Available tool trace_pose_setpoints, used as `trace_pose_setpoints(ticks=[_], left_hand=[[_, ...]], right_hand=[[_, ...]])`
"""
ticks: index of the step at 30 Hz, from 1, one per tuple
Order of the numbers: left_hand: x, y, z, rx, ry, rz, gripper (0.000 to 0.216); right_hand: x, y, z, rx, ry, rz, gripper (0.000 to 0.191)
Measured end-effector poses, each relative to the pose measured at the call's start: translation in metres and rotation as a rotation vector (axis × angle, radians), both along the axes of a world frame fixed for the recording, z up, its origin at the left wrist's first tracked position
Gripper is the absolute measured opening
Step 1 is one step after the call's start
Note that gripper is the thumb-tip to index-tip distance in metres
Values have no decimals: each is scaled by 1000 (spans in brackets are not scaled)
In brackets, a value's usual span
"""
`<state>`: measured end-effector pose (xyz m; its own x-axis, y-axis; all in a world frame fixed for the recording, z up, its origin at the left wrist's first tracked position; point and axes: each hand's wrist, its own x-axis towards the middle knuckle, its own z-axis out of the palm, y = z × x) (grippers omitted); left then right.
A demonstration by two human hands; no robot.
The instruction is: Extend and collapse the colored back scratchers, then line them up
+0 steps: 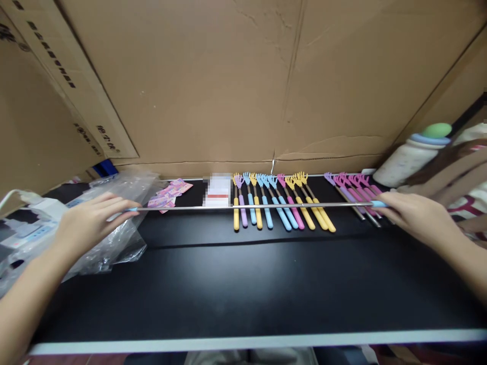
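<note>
A back scratcher (pixel 198 208) with a thin metal rod is stretched out level above the black table, casting a long shadow. My left hand (pixel 95 215) grips its left end and my right hand (pixel 416 213) grips its right end. Light blue shows beside the fingers at both ends; the claw is hidden, so I cannot tell which hand covers it. Beyond the rod lies a row of back scratchers (pixel 283 213) with yellow, blue, purple and pink handles, claws pointing away. Near my right hand, several purple and pink ones (pixel 350 190) show bare metal rods.
Clear plastic bags (pixel 125 241) and a white device (pixel 34 223) crowd the left side. Pink printed cards (pixel 169 192) and a white labelled item (pixel 218 190) lie at the back, before a cardboard wall (pixel 213 91). A white bottle (pixel 409 157) stands back right, beside fabric.
</note>
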<state>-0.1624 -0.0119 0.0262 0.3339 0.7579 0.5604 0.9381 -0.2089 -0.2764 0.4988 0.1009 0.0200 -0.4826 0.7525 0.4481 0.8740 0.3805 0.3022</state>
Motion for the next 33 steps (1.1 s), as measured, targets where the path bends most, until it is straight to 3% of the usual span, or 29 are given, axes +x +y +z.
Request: trace_pose_setpoints(ticks=[4, 9, 12, 15, 19, 22, 25, 28, 33], left_hand=[[-13, 3, 0, -67, -224, -48, 19], [-12, 7, 6, -315, -399, -94, 24], [-7, 7, 11, -423, -546, -48, 31], [-5, 5, 14, -470, -713, 41, 36], [-5, 1, 15, -638, -844, 15, 42], [-5, 0, 15, -716, -853, 41, 40], [-4, 5, 14, -686, -892, 101, 43], [-5, 11, 10, -548, -1052, 144, 56], [-20, 16, -2, -309, -1320, 238, 51]], right_hand=[[7, -1, 0, -12, 70, 26, 43], [1, -7, 5, 102, 105, 9, 51], [1, -10, 8, 170, 94, 13, 54], [3, -12, 8, 234, 134, -2, 48], [4, -14, 9, 243, 147, -71, 31], [5, -14, 10, 244, 109, -102, 30], [5, -11, 8, 267, 100, -63, 38], [3, -6, 2, 263, 141, -61, 50], [10, 0, -5, -126, 401, -131, 63]])
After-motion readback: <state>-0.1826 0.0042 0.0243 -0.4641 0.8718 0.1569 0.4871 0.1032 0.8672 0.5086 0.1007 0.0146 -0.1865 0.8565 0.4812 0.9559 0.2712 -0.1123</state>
